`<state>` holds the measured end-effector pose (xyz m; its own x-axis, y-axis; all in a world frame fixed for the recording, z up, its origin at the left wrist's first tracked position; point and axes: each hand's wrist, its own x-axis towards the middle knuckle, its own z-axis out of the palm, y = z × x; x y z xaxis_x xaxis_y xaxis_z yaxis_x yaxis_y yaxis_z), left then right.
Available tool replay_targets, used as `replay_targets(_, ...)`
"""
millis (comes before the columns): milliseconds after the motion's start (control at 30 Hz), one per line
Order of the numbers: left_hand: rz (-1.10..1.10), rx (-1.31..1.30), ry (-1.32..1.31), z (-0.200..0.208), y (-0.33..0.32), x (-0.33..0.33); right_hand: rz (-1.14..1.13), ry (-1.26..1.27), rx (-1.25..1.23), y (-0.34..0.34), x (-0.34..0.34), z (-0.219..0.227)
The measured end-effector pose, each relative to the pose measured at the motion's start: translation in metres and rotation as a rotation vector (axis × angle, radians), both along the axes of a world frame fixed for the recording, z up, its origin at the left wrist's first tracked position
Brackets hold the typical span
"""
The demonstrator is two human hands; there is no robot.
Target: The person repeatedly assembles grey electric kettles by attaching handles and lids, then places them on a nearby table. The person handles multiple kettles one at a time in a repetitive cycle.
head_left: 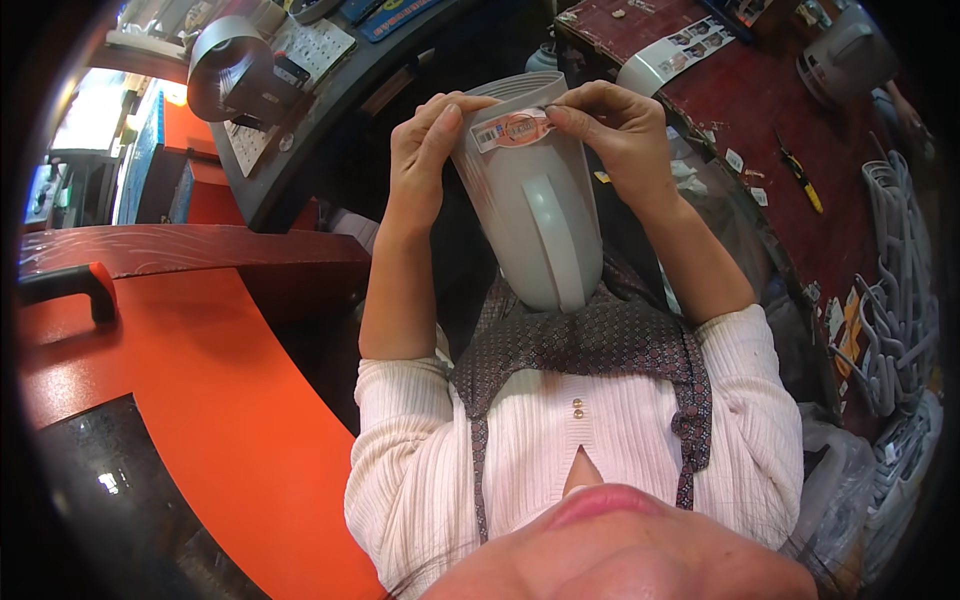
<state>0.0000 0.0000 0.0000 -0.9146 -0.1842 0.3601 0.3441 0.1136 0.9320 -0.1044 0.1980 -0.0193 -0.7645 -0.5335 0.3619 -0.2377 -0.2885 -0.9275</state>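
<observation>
A tall grey plastic jug (525, 215) is held tilted in front of my apron, its ribbed rim away from me and its handle facing up at me. My left hand (430, 150) grips the jug's wall near the rim, fingers closed on it. An orange and white printed label (512, 130) lies on the wall just below the rim. At the label's right end, my right hand (625, 135) pinches its edge between thumb and forefinger, against the jug. The jug's base rests against the dark patterned apron (580, 345).
On the worn red table (745, 110) at right are a label sheet (680, 52), a yellow cutter knife (800, 178) and another grey jug (850, 60). Grey plastic handle-shaped parts (890, 320) lie along its edge. An orange panel (230, 330) with a black handle (80, 285) stands at left.
</observation>
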Motion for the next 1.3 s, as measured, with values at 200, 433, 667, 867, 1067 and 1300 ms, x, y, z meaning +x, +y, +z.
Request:
replay_targets(200, 0.119, -0.177, -0.002, -0.004, 0.005, -0.002, -0.011, 0.0, 0.003, 0.0, -0.002, -0.001)
replay_targets(433, 0.12, -0.197, -0.023, -0.008, 0.001, -0.001, -0.058, 0.018, -0.005, -0.005, 0.002, -0.009)
replay_targets(667, 0.105, -0.238, -0.04, -0.007, -0.006, 0.004, -0.51, 0.464, 0.166, 0.004, -0.045, 0.0)
replay_targets(867, -0.088, -0.324, 0.117, -0.001, -0.001, -0.006, -0.068, 0.758, 0.409, -0.007, -0.049, 0.002)
replay_targets(1067, -0.1, 0.044, 0.279, -0.014, -0.005, 0.018, -0.466, -0.172, -0.168, 0.057, -0.111, -0.024)
replay_targets(1300, 0.352, -0.311, 0.652, -0.023, 0.014, 0.026, -0.19, 0.081, 0.57, 0.054, -0.05, -0.104)
